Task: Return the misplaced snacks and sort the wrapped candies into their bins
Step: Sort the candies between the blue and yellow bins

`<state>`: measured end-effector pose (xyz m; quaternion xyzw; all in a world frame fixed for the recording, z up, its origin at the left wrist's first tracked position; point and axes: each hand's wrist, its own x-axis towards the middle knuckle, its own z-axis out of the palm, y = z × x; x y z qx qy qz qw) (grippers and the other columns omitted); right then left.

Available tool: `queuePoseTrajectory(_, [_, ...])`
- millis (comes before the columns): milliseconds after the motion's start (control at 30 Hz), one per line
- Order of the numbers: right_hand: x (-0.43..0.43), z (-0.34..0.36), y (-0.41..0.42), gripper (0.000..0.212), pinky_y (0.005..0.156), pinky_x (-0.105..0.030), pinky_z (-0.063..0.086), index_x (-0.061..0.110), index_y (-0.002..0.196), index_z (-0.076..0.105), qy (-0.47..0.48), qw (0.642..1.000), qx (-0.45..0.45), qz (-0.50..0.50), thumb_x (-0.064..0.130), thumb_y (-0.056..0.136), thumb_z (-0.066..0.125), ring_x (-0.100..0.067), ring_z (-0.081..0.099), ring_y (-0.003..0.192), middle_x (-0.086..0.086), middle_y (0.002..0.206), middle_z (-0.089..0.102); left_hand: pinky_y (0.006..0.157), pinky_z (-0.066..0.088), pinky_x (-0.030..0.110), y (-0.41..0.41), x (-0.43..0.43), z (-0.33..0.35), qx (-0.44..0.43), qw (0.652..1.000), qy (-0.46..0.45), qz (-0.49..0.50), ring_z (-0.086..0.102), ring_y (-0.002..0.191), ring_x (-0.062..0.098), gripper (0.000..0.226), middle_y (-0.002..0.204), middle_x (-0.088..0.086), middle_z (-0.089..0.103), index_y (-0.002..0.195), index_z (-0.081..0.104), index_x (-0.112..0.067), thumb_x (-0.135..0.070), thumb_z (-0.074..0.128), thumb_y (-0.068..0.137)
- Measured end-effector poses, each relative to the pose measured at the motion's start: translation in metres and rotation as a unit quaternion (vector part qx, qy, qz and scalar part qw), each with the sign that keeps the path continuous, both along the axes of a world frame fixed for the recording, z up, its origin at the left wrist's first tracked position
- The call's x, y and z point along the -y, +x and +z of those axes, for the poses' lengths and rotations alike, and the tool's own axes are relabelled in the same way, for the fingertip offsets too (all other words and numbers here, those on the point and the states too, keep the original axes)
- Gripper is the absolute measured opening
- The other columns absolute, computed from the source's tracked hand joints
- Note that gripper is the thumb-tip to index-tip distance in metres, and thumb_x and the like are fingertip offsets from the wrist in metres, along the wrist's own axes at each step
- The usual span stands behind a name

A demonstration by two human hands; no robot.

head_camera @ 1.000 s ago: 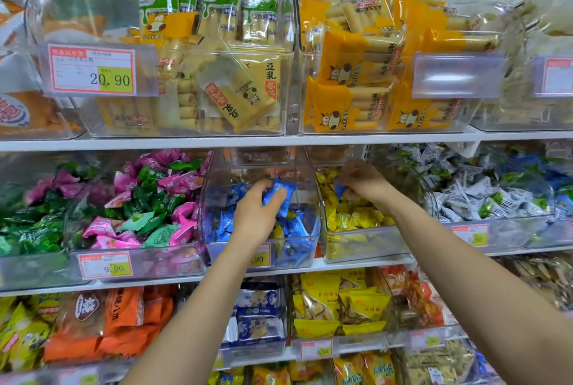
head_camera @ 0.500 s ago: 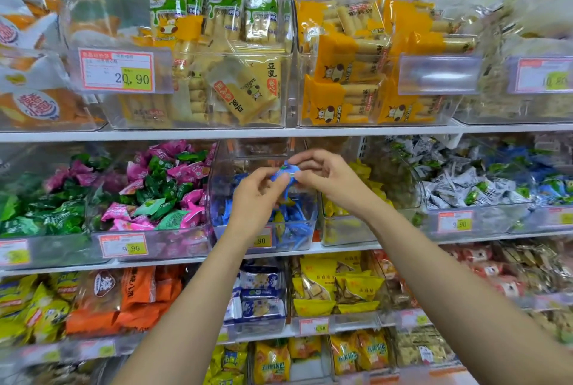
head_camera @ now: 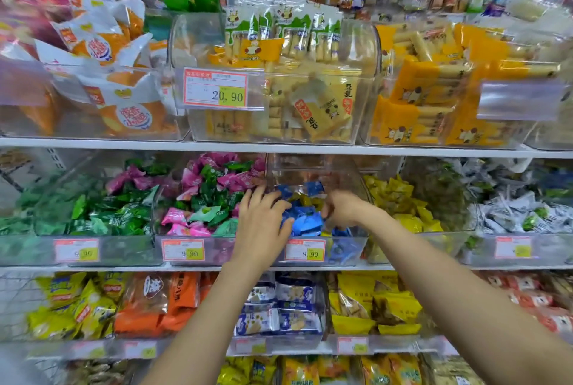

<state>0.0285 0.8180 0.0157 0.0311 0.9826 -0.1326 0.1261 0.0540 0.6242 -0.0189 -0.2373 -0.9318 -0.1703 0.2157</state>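
On the middle shelf stands a clear bin point(head_camera: 348, 250) of blue wrapped candies point(head_camera: 305, 220), with a few yellow candies point(head_camera: 302, 200) mixed in. Both of my hands reach into it. My left hand point(head_camera: 263, 220) lies with its fingers spread over the bin's left edge, the thumb touching a blue wrapper. My right hand point(head_camera: 344, 209) is curled over the blue candies from the right, with its fingertips buried among the wrappers. To the left is a bin of pink and green candies point(head_camera: 204, 201). To the right is a bin of yellow candies point(head_camera: 400, 201).
An all-green candy bin point(head_camera: 108, 217) sits far left and white-wrapped candies point(head_camera: 511, 211) far right. The upper shelf carries bins of egg-roll snack packs point(head_camera: 294, 90). The lower shelf point(head_camera: 390, 267) edge runs under my forearms, with chip and biscuit bags point(head_camera: 291, 307) below.
Half a second ago both hands pinched a blue candy above the blue bin. Now both have dropped into the bin, and my left fingers have spread apart. The view has moved closer.
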Motion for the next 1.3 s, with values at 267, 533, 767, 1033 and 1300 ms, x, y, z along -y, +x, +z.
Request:
queuePoseTrajectory(267, [0.002, 0.001, 0.005, 0.011, 0.074, -0.028, 0.057, 0.016, 0.07, 0.071, -0.074, 0.994, -0.062, -0.047, 0.009, 0.078, 0.072, -0.012, 0.068, 0.075, 0.004, 0.074, 0.072, 0.112, 0.017, 0.04, -0.006, 0.013, 0.001, 0.02, 0.995, 0.057, -0.084, 0.031, 0.134, 0.026, 0.027, 0.123, -0.002, 0.06, 0.117, 0.065, -0.02, -0.03, 0.053, 0.095])
queuePoseTrajectory(533, [0.011, 0.029, 0.037, 0.005, 0.059, -0.014, 0.049, 0.004, 0.085, 0.068, -0.446, 0.875, -0.178, -0.058, 0.005, 0.082, 0.071, -0.004, 0.062, 0.059, -0.005, 0.072, 0.067, 0.07, 0.047, 0.024, -0.008, -0.004, 0.026, 0.196, 0.94, 0.239, -0.141, 0.057, 0.075, 0.006, 0.04, 0.099, -0.006, 0.065, 0.118, 0.062, -0.024, -0.049, 0.062, 0.086])
queuePoseTrajectory(767, [0.016, 0.032, 0.019, 0.004, 0.065, -0.02, 0.055, 0.008, 0.086, 0.07, -0.454, 0.879, -0.141, -0.024, 0.009, 0.082, 0.071, -0.012, 0.065, 0.066, -0.008, 0.079, 0.07, 0.072, 0.055, 0.037, -0.013, 0.006, 0.035, 0.257, 0.914, 0.275, -0.152, 0.064, 0.076, 0.017, 0.032, 0.086, -0.005, 0.065, 0.116, 0.064, -0.024, -0.041, 0.063, 0.089])
queuePoseTrajectory(1033, [0.007, -0.025, -0.032, 0.043, 0.086, -0.03, 0.049, 0.005, 0.129, 0.051, -0.064, 0.988, -0.103, -0.1, 0.02, 0.09, 0.061, -0.026, 0.059, 0.107, -0.013, 0.126, 0.058, 0.079, 0.059, 0.035, -0.023, 0.032, 0.036, 0.326, 0.831, 0.435, -0.122, 0.069, 0.067, 0.017, 0.021, 0.077, 0.013, 0.07, 0.116, 0.06, -0.01, -0.009, 0.052, 0.096])
queuePoseTrajectory(1300, [0.009, -0.029, -0.03, 0.031, 0.08, -0.036, 0.053, 0.003, 0.105, 0.067, -0.065, 0.98, -0.117, -0.148, 0.018, 0.079, 0.073, -0.029, 0.064, 0.096, -0.015, 0.102, 0.067, 0.08, 0.059, 0.037, -0.03, 0.039, 0.031, 0.354, 0.807, 0.452, -0.135, 0.07, 0.072, 0.024, 0.027, 0.074, 0.011, 0.069, 0.12, 0.059, -0.004, -0.006, 0.056, 0.093])
